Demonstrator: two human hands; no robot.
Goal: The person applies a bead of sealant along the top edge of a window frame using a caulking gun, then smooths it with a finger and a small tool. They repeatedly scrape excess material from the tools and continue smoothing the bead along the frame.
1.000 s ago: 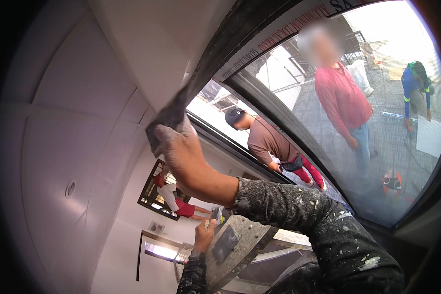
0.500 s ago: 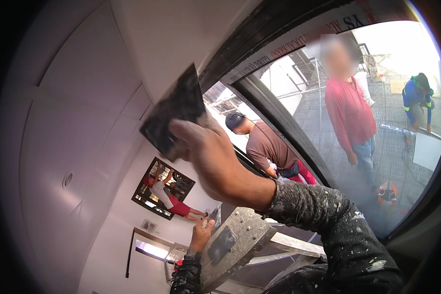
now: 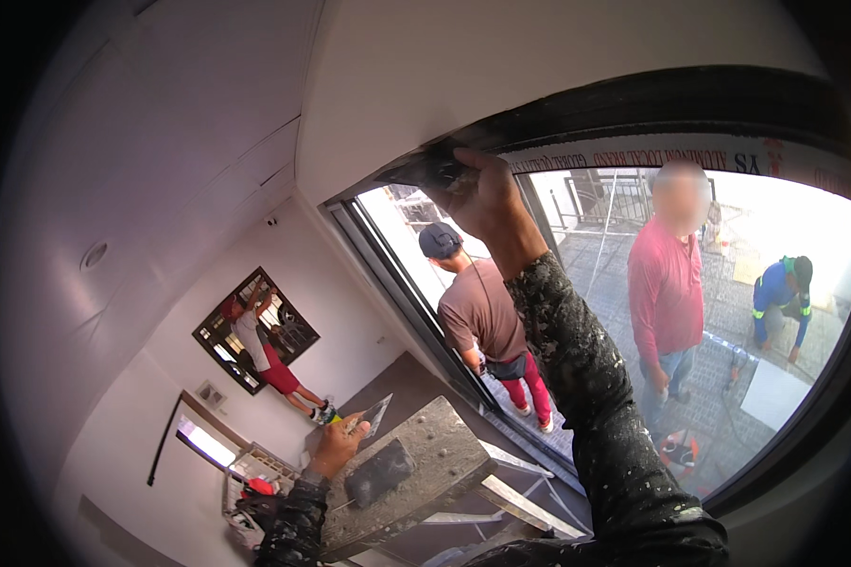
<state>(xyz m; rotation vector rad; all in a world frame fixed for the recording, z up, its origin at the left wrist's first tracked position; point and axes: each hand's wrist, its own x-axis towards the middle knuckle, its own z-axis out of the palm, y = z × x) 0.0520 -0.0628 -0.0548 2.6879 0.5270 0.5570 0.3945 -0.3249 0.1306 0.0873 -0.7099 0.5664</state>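
Observation:
My right hand [image 3: 482, 198], at the end of a paint-spattered dark sleeve, is raised to the top of the black door frame [image 3: 633, 104], closed on a dark flat pad [image 3: 425, 166] against the frame's edge where it meets the white wall [image 3: 539, 47]. My left hand [image 3: 338, 444] is lower, gripping a flat, shiny scraper [image 3: 375, 411]. It is just beside a dusty wooden scaffold board [image 3: 444, 449], which has a dark patch [image 3: 376, 472] on it.
A worker [image 3: 482, 331] in brown stands at the open doorway. Behind the glass, a person [image 3: 662, 293] in pink stands and another [image 3: 780, 302] crouches. A person [image 3: 260, 350] works at a window across the room. Metal supports [image 3: 529, 510] hold the board.
My right hand has moved with the dark pad up against the frame's top edge. The view has tilted and shifted; my left hand still grips the scraper.

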